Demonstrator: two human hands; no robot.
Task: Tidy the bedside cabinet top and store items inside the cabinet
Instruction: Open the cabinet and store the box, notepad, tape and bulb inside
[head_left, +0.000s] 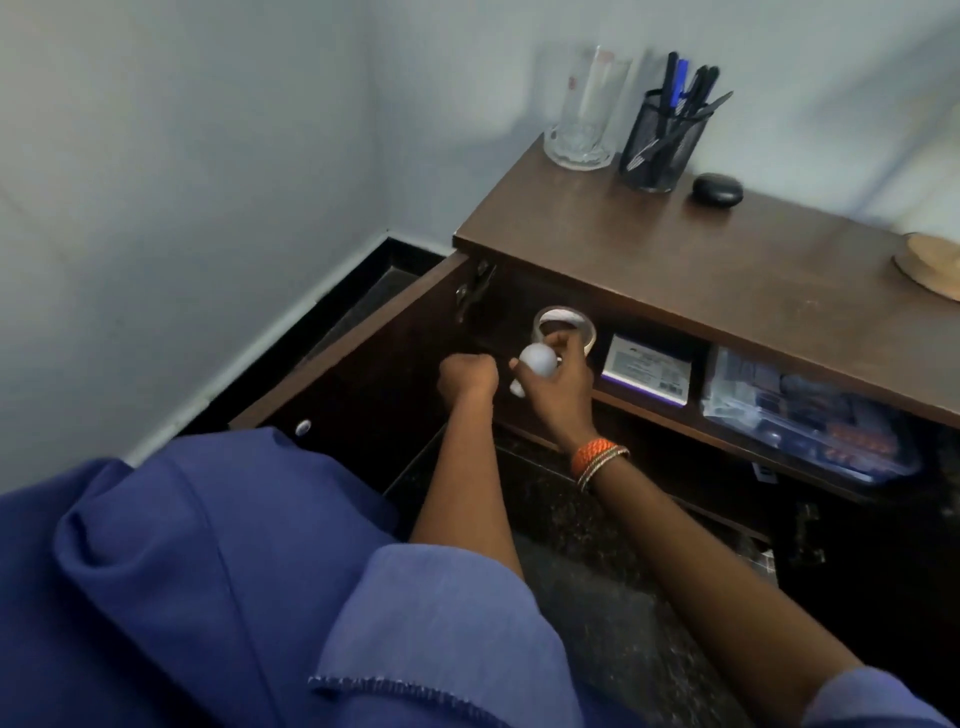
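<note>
The brown bedside cabinet (675, 260) stands open, its door (363, 353) swung out to the left. My right hand (558, 387) is at the shelf's left end, gripping a white bottle with a round cap (537, 361), next to a roll of clear tape (563, 325). My left hand (467, 376) is a closed fist just left of the bottle; I cannot see anything in it. On top stand a clear glass mug (584, 111), a black mesh pen holder (662, 137), a black oval case (717, 189) and a wooden coaster (930, 265).
On the shelf lie a white and purple box (649, 374) and a clear plastic pack of dark items (800, 410). White walls close in the corner on the left. The floor below is dark speckled stone (597, 571). My blue garment fills the lower left.
</note>
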